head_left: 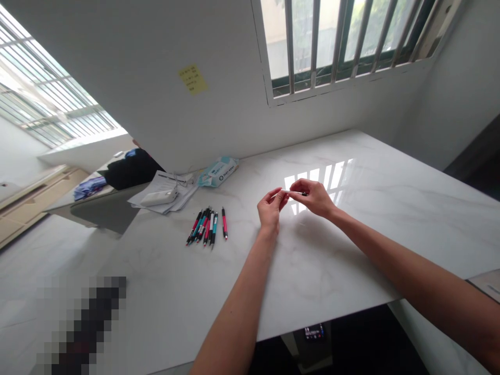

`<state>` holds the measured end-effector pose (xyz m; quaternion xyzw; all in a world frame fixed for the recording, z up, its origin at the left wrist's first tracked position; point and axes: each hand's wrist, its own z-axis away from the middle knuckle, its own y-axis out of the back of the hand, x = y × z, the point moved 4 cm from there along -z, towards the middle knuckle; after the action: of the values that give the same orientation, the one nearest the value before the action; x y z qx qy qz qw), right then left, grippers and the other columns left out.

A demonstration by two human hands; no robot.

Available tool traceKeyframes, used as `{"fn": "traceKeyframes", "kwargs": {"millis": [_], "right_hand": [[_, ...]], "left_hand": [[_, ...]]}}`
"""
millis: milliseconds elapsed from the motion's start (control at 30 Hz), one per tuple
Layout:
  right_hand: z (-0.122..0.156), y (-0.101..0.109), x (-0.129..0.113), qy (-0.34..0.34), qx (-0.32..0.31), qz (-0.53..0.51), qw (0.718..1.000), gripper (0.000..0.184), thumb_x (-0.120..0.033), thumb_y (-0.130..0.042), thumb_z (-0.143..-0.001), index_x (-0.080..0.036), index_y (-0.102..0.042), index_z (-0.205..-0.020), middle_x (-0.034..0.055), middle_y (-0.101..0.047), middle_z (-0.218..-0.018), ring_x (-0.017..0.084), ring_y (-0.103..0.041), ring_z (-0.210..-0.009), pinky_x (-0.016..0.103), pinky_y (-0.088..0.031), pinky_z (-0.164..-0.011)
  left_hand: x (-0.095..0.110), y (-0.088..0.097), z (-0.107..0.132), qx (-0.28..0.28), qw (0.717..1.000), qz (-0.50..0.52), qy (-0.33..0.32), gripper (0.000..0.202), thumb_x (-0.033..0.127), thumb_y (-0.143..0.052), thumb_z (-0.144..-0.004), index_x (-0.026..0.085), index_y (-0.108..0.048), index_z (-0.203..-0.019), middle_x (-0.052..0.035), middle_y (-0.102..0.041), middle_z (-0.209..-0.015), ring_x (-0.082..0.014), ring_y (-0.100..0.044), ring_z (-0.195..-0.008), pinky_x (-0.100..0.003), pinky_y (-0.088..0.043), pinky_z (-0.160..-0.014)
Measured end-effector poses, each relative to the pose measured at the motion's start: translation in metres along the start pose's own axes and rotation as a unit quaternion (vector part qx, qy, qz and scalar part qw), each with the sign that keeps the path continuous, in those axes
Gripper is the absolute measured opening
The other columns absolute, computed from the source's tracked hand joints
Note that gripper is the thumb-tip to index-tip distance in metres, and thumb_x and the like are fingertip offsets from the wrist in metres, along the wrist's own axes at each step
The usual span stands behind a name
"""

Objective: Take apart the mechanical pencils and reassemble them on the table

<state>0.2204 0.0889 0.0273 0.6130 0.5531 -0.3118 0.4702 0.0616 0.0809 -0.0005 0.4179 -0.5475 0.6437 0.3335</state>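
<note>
Starting far left, there's a blocky dark patch (88, 328) down low, blurred out so no clue what it is. Then loose papers (150, 185) with a white gadget (159, 197) on top, can't tell what kind. Next a pile of pens (203, 226), red, teal and whitish with black ends, a blue-and-white wipes pack (221, 172) behind them, and one red pen (224, 224) lying just beside the pile.

Then the left hand (269, 211), thumb and fingers pinched on a slim pen-like piece (286, 192) just above the table (351, 245). The right hand (314, 198) pinches its other end, fingertips right up close. Looks white with a dark bit poking out, but the fingers cover most of it, so can't say if it's one part or two.

Guessing it's light and stiff, slick on any smooth plastic, easy to drop. I'd grab the dark end, probably grippier. Small lit screen (314, 332) below the table edge, unreadable from here, and something at the far right (486, 285) is cut off.
</note>
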Motion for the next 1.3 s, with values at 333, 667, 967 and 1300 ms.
{"fn": "traceKeyframes", "kwargs": {"millis": [333, 667, 967, 1300], "right_hand": [[-0.009, 0.008, 0.008, -0.101, 0.042, -0.206, 0.972, 0.043, -0.051, -0.087, -0.071, -0.016, -0.075, -0.094, -0.0002, -0.066, -0.075, 0.012, -0.056, -0.067, 0.027, -0.046, -0.064], [-0.01, 0.012, 0.013, -0.123, 0.053, -0.18, 0.974, 0.039, -0.046, -0.076, -0.08, -0.018, -0.075, -0.107, 0.0001, -0.064, -0.079, 0.013, -0.058, -0.07, 0.028, -0.052, -0.069], [-0.024, 0.063, 0.018, -0.034, 0.129, 0.05, 0.99, 0.041, -0.043, -0.051, -0.1, -0.019, -0.07, -0.128, 0.0055, -0.069, -0.087, 0.017, -0.061, -0.071, 0.029, -0.053, -0.068], [-0.026, 0.081, 0.072, -0.122, 0.038, 0.283, 0.951, 0.063, -0.014, -0.048, -0.087, -0.013, -0.058, -0.149, 0.0132, -0.075, -0.125, 0.028, -0.067, -0.111, 0.037, -0.051, -0.098]], "left_hand": [[-0.004, -0.016, 0.016, 0.009, 0.983, 0.093, 0.16, 0.012, 0.008, -0.082, -0.083, 0.01, -0.075, -0.093, -0.0081, -0.077, -0.091, -0.0114, -0.074, -0.083, -0.024, -0.062, -0.093], [-0.006, -0.02, 0.021, 0.008, 0.977, 0.118, 0.175, 0.01, 0.006, -0.079, -0.084, 0.011, -0.072, -0.089, -0.0062, -0.075, -0.087, -0.0079, -0.071, -0.077, -0.016, -0.06, -0.08], [-0.004, -0.012, 0.022, -0.033, 0.984, 0.009, 0.174, 0.024, 0.018, -0.085, -0.075, 0.02, -0.069, -0.092, -0.0009, -0.074, -0.097, -0.0066, -0.065, -0.073, -0.019, -0.053, -0.071], [-0.001, -0.01, 0.023, -0.069, 0.984, -0.073, 0.15, 0.027, 0.026, -0.08, -0.074, 0.021, -0.075, -0.101, -0.0059, -0.074, -0.101, -0.01, -0.065, -0.074, -0.023, -0.051, -0.069]]}}
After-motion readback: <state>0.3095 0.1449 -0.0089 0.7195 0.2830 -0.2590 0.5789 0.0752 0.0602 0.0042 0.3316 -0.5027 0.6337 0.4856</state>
